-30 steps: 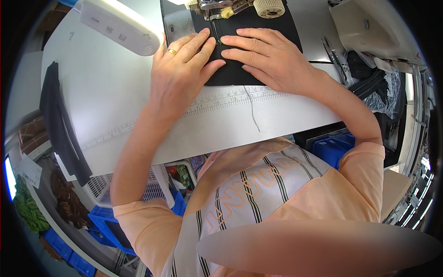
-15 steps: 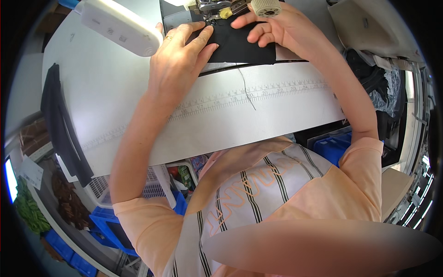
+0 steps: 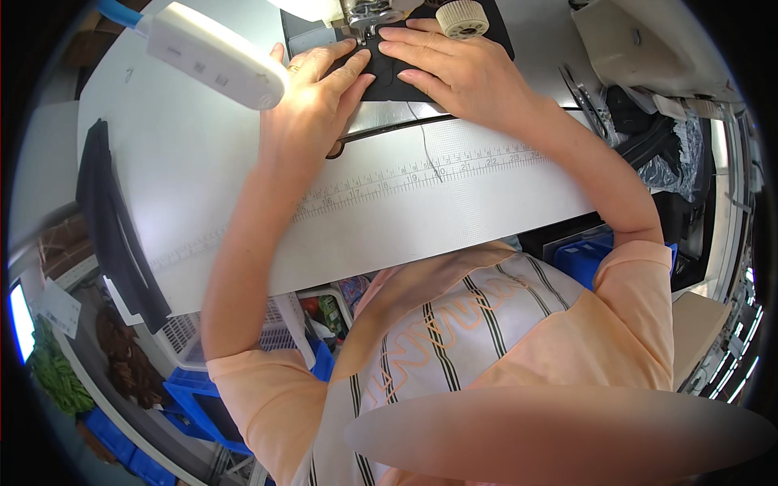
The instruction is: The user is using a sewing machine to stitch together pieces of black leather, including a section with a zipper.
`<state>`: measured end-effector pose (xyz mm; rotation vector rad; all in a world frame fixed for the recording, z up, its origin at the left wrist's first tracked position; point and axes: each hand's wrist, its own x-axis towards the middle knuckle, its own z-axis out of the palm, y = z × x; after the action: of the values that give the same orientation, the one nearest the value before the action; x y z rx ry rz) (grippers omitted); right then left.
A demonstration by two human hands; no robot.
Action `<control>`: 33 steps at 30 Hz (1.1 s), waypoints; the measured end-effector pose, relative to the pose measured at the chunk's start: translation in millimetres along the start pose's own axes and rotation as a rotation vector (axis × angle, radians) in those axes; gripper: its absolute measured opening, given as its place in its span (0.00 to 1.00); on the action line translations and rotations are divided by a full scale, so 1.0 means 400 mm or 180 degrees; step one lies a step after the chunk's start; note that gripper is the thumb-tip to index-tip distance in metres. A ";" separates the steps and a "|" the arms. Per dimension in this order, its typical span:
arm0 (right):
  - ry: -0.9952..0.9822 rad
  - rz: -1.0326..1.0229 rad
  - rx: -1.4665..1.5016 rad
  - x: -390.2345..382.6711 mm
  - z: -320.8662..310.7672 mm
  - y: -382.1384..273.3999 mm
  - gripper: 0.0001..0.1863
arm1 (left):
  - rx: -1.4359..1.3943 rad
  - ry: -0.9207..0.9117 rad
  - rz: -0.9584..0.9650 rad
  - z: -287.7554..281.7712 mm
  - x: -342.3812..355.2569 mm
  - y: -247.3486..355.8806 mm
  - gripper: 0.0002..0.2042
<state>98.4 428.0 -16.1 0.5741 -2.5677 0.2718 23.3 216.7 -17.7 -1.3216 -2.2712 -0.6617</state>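
Black fabric [image 3: 387,79] lies under the needle area of a sewing machine [image 3: 373,16]. My left hand [image 3: 320,85] rests on its left part, fingers stretched out, with the fingertips close to the presser foot [image 3: 362,34]. Flat on the right part of the cloth is my right hand [image 3: 470,73], its fingers extended toward the foot. Neither hand is closed round anything. A loose dark thread [image 3: 429,150] trails from the cloth over the table edge.
A white lamp-like device [image 3: 217,61] on a blue cable hangs near my left hand. Scissors [image 3: 587,101] lie beyond my right forearm. Black fabric strips [image 3: 121,227] drape over the table's left edge. Printed ruler marks cross the white tabletop [image 3: 389,219]. Below stands a white basket [image 3: 188,344].
My right hand has come down from its raised, curled pose and now lies flat on the fabric, farther left. My left hand stays on the cloth. The scissors now show.
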 end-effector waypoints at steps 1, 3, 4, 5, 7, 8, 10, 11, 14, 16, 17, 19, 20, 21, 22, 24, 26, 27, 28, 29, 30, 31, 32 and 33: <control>0.0038 -0.0054 -0.0053 0.001 0.002 0.001 0.17 | -0.0086 -0.0057 0.0008 0.000 0.000 -0.005 0.11; 0.0038 -0.0045 -0.0036 0.002 0.002 0.002 0.17 | -0.0174 -0.0115 0.0019 0.002 0.002 -0.006 0.12; 0.0039 -0.0035 -0.0021 0.002 0.001 0.004 0.17 | -0.0131 -0.0033 0.0052 0.003 0.004 -0.004 0.10; 0.0039 -0.0028 -0.0025 0.002 0.004 0.006 0.17 | -0.0090 0.0048 0.0088 0.005 0.006 -0.002 0.09; 0.0064 0.0099 0.0235 -0.003 0.006 0.012 0.16 | -0.0093 0.0057 0.0085 0.009 0.008 0.000 0.09; 0.0064 0.0118 0.0222 -0.006 0.002 0.024 0.16 | -0.0084 0.0068 0.0070 0.011 0.008 0.000 0.09; 0.0678 0.0429 0.0454 -0.003 -0.016 0.063 0.11 | -0.0082 -0.0053 -0.0016 0.006 -0.008 -0.008 0.10; -0.0110 0.1079 0.0170 -0.009 -0.040 0.097 0.19 | -0.0075 -0.0163 -0.0122 0.003 -0.013 -0.011 0.12; -0.0215 0.2034 0.0086 0.022 -0.065 0.266 0.19 | -0.0151 -0.0134 -0.0148 0.005 0.000 0.001 0.11; -0.0391 0.2341 0.0199 0.052 -0.098 0.298 0.18 | -0.0193 -0.0158 -0.0137 0.011 -0.002 -0.005 0.11; -0.0500 0.2425 0.0120 0.067 -0.101 0.306 0.17 | -0.0221 -0.0172 -0.0126 0.015 -0.002 -0.009 0.11; -0.0697 0.2540 -0.0001 0.081 -0.129 0.292 0.17 | -0.0198 -0.0187 -0.0128 0.004 -0.005 -0.012 0.11; -0.0795 0.2601 -0.0064 0.087 -0.142 0.283 0.17 | -0.0259 -0.0221 -0.0153 -0.002 -0.006 -0.013 0.11; -0.0908 0.2661 -0.0144 0.086 -0.161 0.273 0.16 | -0.0336 -0.0248 -0.0185 -0.003 -0.005 -0.012 0.11; -0.1022 0.2724 -0.0225 0.085 -0.180 0.263 0.16 | -0.0342 -0.0248 -0.0190 -0.005 -0.005 -0.010 0.11; -0.1247 0.2848 -0.0394 0.075 -0.220 0.239 0.16 | -0.0750 -0.0140 -0.0526 -0.011 -0.007 -0.005 0.10; -0.1477 0.2969 -0.0566 0.061 -0.260 0.209 0.15 | -0.0528 -0.0021 -0.0521 -0.018 -0.014 -0.034 0.11; -0.1600 0.3030 -0.0654 0.054 -0.277 0.193 0.15 | -0.0303 0.0092 -0.0514 -0.021 -0.018 -0.052 0.12; -0.1726 0.3089 -0.0743 0.047 -0.294 0.176 0.15 | -0.0317 0.0090 -0.0527 -0.024 -0.019 -0.065 0.12; -0.1766 0.3118 -0.0832 0.023 -0.339 0.130 0.15 | -0.0336 0.0227 -0.0617 -0.048 -0.016 -0.062 0.12; -0.1385 0.2702 -0.0723 -0.062 -0.367 0.107 0.11 | -0.0448 0.0324 -0.0701 -0.043 0.000 -0.066 0.12; -0.1037 0.2184 -0.0491 -0.153 -0.339 0.068 0.08 | -0.0578 0.0346 -0.0763 -0.050 -0.011 -0.079 0.10; -0.0690 0.2036 -0.0226 -0.198 -0.321 0.013 0.12 | -0.0582 0.0353 -0.0762 -0.047 -0.009 -0.084 0.10; -0.0976 0.2137 -0.0305 -0.217 -0.312 -0.032 0.10 | -0.0638 0.0312 -0.0720 -0.040 -0.006 -0.089 0.08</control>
<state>225.1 483.1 48.3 -0.3294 -2.9787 0.2951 -5.1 190.0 -12.9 -1.0978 -2.3429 -1.0320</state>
